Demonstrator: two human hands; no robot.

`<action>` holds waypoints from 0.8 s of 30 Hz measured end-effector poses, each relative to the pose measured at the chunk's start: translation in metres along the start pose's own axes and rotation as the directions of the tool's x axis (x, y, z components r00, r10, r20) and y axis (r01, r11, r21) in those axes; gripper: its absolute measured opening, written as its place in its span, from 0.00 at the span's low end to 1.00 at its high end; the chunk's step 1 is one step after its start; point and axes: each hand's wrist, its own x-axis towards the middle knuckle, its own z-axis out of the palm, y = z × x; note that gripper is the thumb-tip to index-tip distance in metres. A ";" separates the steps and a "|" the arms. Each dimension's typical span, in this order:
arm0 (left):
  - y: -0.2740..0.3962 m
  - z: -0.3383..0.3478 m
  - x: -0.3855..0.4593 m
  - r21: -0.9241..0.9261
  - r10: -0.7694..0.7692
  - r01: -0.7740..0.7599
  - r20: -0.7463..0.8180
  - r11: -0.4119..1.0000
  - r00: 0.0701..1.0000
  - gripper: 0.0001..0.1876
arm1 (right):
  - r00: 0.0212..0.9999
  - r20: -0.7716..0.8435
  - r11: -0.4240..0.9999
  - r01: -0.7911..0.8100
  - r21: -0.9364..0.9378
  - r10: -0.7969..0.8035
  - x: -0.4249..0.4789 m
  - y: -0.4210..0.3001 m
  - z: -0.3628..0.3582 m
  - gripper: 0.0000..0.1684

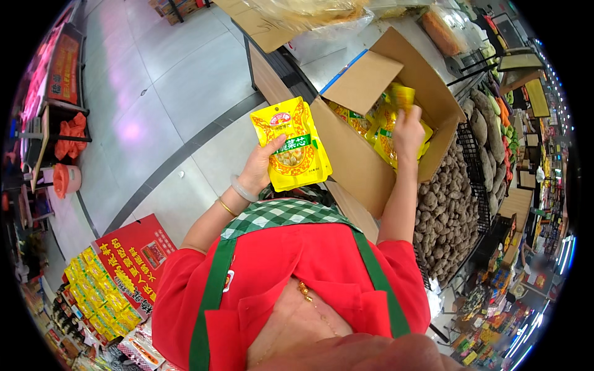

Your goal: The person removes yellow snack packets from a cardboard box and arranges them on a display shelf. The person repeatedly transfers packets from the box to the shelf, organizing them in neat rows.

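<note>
My left hand (264,162) grips a small stack of yellow printed food pouches (297,150) in front of my chest, thumb across the front one. Reaching into an open cardboard carton (359,164) on the right, my right hand (409,132) has its fingers closed on a yellow pouch (402,96), which is blurred. Beneath and beside that hand, several more yellow pouches (384,139) lie in the carton. One carton flap (364,79) with a blue edge folds over its far left side.
A heap of brown root vegetables (443,213) lies right of the carton, beside a black crate rim (478,195). Plastic-wrapped goods (320,14) stand beyond. A red display board (137,259) with yellow packets (100,292) stands at the lower left.
</note>
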 end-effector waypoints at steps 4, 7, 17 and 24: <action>0.001 0.006 -0.004 -0.039 0.020 -0.019 0.012 0.999 1.000 0.18 | 0.997 -0.075 0.290 0.070 0.954 0.005 -0.018 0.018 -0.024 0.17; 0.001 0.012 -0.007 -0.082 0.034 -0.035 -0.013 0.996 0.999 0.18 | 0.972 0.197 -0.186 -0.218 0.958 -0.125 -0.048 -0.013 -0.033 0.24; -0.011 0.010 -0.011 0.030 0.270 -0.269 -0.061 0.963 0.961 0.21 | 0.868 0.335 -0.058 -0.381 0.923 -0.367 -0.113 -0.097 0.029 0.24; -0.004 0.024 -0.019 -0.176 0.332 -0.327 0.000 0.929 0.943 0.30 | 0.907 0.196 0.094 -0.173 0.980 -0.372 -0.118 -0.108 0.037 0.16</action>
